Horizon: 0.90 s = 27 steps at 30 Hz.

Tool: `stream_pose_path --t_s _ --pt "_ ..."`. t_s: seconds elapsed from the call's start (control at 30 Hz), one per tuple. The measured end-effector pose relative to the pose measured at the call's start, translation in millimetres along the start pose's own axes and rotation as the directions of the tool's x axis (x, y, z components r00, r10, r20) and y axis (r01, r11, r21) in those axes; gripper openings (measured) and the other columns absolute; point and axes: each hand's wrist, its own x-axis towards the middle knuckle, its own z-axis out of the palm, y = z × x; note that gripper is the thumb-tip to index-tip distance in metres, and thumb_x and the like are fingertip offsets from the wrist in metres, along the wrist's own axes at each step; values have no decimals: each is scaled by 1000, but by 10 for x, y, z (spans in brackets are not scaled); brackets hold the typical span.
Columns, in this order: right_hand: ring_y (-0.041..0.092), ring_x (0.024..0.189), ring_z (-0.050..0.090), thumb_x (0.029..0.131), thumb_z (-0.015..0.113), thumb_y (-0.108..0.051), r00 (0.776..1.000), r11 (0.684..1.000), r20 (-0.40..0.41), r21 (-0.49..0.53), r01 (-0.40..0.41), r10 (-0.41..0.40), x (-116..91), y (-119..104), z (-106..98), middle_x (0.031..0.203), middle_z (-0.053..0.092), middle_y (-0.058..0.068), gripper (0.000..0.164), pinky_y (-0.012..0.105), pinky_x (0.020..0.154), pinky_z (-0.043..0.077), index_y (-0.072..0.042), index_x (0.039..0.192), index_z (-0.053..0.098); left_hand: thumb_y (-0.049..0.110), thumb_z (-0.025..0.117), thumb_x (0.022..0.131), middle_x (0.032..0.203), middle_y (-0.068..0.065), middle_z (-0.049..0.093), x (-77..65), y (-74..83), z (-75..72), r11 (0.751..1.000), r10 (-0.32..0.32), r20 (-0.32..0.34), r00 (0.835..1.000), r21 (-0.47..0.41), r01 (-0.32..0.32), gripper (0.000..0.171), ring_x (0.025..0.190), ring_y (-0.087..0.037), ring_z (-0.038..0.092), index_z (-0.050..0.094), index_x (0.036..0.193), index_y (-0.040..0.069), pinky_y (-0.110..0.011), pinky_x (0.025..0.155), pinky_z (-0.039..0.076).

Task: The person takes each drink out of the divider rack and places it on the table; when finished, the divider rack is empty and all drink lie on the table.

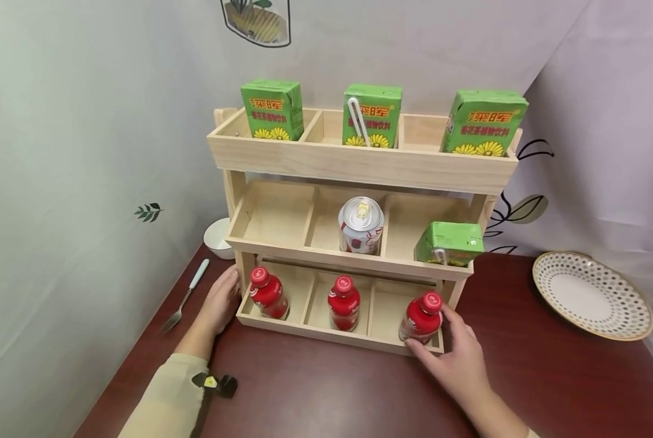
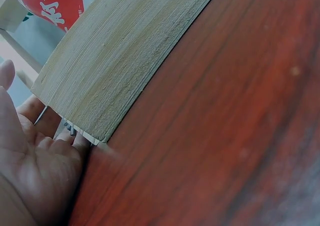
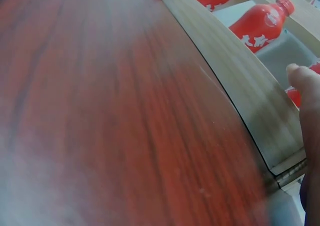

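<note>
A three-tier wooden rack (image 1: 359,161) stands on the table. My left hand (image 1: 221,301) rests against its lower left side; in the left wrist view the fingers (image 2: 47,121) reach behind the end of the bottom board (image 2: 115,55). My right hand (image 1: 458,359) holds the right red bottle (image 1: 422,317), thumb in front and fingers at its right side. That bottle stands in the bottom tier's right compartment. Another red bottle (image 1: 345,304) is in the middle compartment, and a third red bottle (image 1: 270,295) leans in the left one.
Three green drink cartons (image 1: 374,115) stand on the top tier. The middle tier holds a silver can (image 1: 361,225) and a green carton (image 1: 449,243) lying on its side. A fork (image 1: 186,295) and white bowl (image 1: 219,238) lie left; a dotted plate (image 1: 591,295) lies right.
</note>
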Motion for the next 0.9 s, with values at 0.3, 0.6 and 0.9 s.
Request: stream_pose_path --t_s 0.3,0.6,0.9 --pt "27 94 58 57 94 -23 1000 999 -5 23 31 -31 6 -20 8 115 66 8 89 40 78 44 -7 134 53 40 30 106 153 -23 22 12 26 17 999 -40 -27 999 25 41 61 140 -17 25 23 148 -4 -26 110 26" --pt "15 109 59 57 93 -8 996 979 -43 189 80 -73 7 -19 51 119 62 8 86 15 96 40 -6 133 54 44 29 105 151 -20 27 -1 14 6 995 -83 -58 995 42 85 60 138 -21 27 28 147 1 -33 111 26" --pt "13 105 61 50 88 15 986 906 -94 392 161 -135 46 -129 38 114 65 15 88 19 91 46 5 129 52 42 35 105 151 -20 29 5 3 -2 997 -48 -67 997 57 52 63 136 -16 32 26 149 -2 -21 103 34"
